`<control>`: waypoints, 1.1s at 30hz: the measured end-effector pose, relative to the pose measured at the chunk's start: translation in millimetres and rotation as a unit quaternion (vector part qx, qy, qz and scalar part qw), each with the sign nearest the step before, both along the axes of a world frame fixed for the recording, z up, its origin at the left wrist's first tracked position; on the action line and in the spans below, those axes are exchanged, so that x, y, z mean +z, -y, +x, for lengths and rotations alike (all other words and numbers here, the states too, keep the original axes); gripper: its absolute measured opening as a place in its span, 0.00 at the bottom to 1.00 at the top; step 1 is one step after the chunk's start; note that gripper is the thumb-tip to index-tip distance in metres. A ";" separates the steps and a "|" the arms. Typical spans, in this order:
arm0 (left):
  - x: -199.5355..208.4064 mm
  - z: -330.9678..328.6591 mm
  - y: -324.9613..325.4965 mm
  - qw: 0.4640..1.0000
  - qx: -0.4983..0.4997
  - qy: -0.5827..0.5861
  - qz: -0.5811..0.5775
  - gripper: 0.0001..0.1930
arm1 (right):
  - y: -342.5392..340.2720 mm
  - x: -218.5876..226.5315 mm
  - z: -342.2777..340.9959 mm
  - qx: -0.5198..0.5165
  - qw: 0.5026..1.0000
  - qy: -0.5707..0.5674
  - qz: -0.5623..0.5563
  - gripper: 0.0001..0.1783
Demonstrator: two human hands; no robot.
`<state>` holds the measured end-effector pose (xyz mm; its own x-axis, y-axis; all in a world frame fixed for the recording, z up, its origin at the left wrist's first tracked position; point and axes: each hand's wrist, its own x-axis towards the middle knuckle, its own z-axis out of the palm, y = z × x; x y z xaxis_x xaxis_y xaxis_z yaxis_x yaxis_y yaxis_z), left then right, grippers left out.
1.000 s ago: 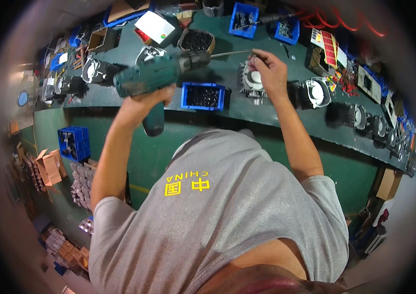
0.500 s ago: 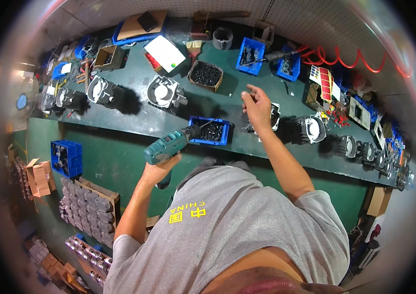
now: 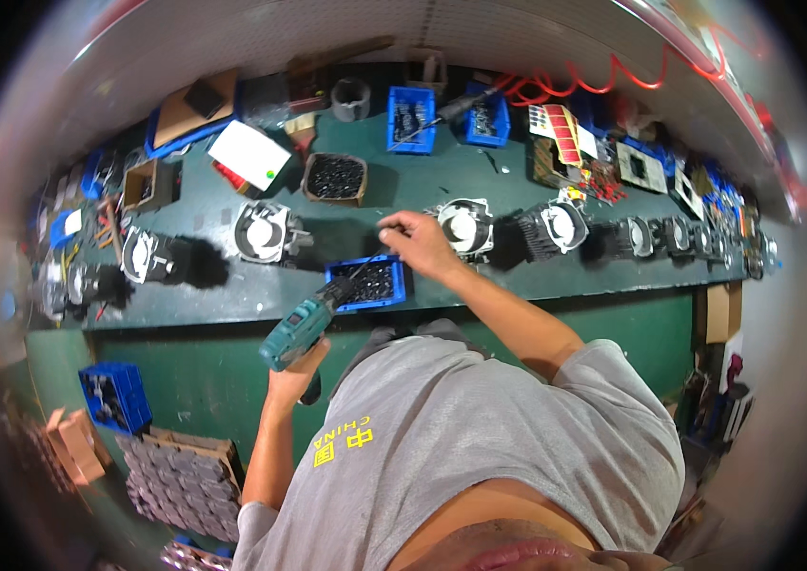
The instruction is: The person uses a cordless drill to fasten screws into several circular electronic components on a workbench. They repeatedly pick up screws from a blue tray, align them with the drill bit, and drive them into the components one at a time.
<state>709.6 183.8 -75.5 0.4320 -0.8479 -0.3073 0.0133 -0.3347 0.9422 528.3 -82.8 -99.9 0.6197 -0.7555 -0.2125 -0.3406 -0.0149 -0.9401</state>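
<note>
My left hand grips the handle of a teal cordless drill, whose long thin bit points up and right over a small blue bin of dark small parts at the bench's front edge. At the bit's tip, my right hand has its fingers drawn together; whatever they pinch is too small to make out. Just right of that hand stands a finned metal housing with a round pale opening. Another such housing stands to the left of the bin.
More housings line the bench on both sides. Behind the bin are a carton of black parts and two blue bins of screws. A second power tool hangs off a coiled red hose. Crates and stacked castings stand lower left.
My right hand has come from above the housing to the tip of the drill's bit, its fingers closing together. The drill stays in my left hand. The whole view has shifted.
</note>
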 end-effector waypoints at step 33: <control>35.6 -146.1 88.1 0.997 0.025 0.029 -0.060 0.19 | 61.3 33.3 -156.4 -0.038 0.994 0.057 0.088 0.12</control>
<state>563.4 95.8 -39.9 0.4894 -0.8536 -0.1783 -0.0284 -0.2200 0.9751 371.9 -144.2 -66.7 0.5899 -0.7584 -0.2772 -0.2246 0.1756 -0.9585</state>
